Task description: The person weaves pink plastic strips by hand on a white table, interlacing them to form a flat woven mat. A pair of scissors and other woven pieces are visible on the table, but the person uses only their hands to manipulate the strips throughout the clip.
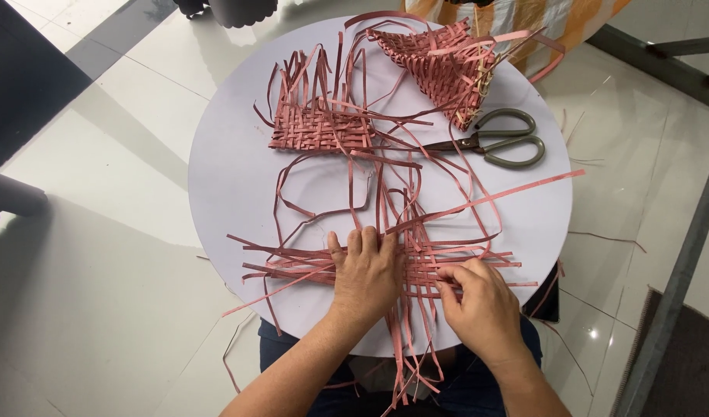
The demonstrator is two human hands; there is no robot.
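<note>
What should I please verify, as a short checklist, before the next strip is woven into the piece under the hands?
1. Left hand lies flat on the woven strips, pinning them: ok.
2. Right hand has a pinch grip on a strip end at the weave's right edge: ok.
3. Weave lies wholly on the round white table: not ok, strip ends hang over the near edge.
4. Scissors within view on the table, blades closed: ok.
5. Finished flat mat and half-formed basket lie apart from the work: ok.
6. Strip passes correctly over and under: cannot tell, fingers cover it.
</note>
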